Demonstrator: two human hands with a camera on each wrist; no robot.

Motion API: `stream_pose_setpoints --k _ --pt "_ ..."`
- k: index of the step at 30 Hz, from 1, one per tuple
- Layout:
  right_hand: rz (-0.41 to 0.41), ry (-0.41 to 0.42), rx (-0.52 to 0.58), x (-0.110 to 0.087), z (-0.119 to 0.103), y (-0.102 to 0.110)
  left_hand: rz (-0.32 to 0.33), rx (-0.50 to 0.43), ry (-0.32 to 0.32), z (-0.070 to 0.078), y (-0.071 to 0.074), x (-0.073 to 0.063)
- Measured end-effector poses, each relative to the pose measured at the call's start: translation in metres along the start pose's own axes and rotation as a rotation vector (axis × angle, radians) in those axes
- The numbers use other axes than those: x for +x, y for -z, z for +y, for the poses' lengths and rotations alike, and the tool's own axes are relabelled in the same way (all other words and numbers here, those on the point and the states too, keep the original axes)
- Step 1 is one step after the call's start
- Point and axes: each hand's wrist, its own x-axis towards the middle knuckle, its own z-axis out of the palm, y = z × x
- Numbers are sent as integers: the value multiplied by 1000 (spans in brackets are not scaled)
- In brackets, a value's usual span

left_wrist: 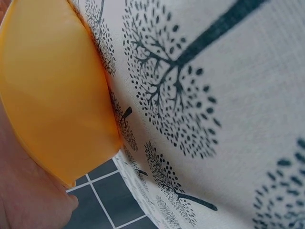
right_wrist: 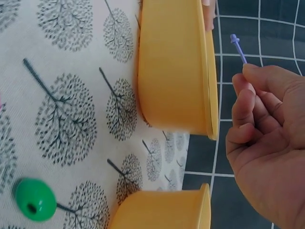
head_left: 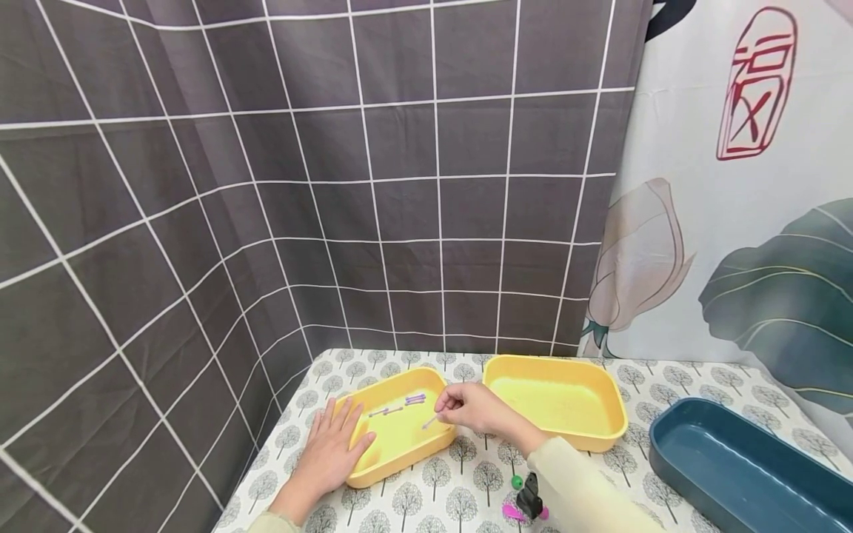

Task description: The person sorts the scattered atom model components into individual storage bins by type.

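Note:
Between thumb and fingertips, my right hand [head_left: 474, 409] pinches a thin purple plastic stick [right_wrist: 238, 48] with a small flanged end. It is over the right side of the left yellow tray [head_left: 400, 460]. More small purple sticks [head_left: 415, 399] and a pinkish stick [head_left: 393, 410] lie on that tray's floor. My left hand [head_left: 331, 453] rests on the tray's left rim, fingers extended and thumb apart. The left wrist view shows the tray's outer wall [left_wrist: 57, 95] and only part of the hand.
A second yellow tray [head_left: 556, 400] stands to the right, and a dark blue tray [head_left: 740, 463] is farther right. Near the front, by my right sleeve, lie a green bead [right_wrist: 35, 199], a black piece [head_left: 529, 497] and a magenta piece [head_left: 512, 512]. A grid-patterned curtain [head_left: 400, 222] hangs behind the table.

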Motion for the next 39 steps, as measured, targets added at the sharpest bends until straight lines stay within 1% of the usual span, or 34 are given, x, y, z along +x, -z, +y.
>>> stream_pose_setpoints --k 6,9,16,22,24,30,34,39 --pt "19 -51 8 9 -1 -6 17 -8 0 -1 -1 -1" --pt "33 -62 15 12 -2 -9 27 -14 -6 -2 -1 -1" --pt "54 -119 25 25 -3 -15 14 -2 1 -4 -2 3" --pt "84 -134 -11 32 -5 -20 6 -7 4 -3 -1 2" --pt "89 -145 -2 34 -6 -21 8 -7 5 -4 -2 2" --pt "104 -175 61 35 -7 -23 3 3 12 -4 -2 4" --pt "126 -175 51 34 -5 -20 -1 -10 13 -4 -3 5" --pt "161 -161 36 26 1 -15 -13 -48 12 -6 -2 4"
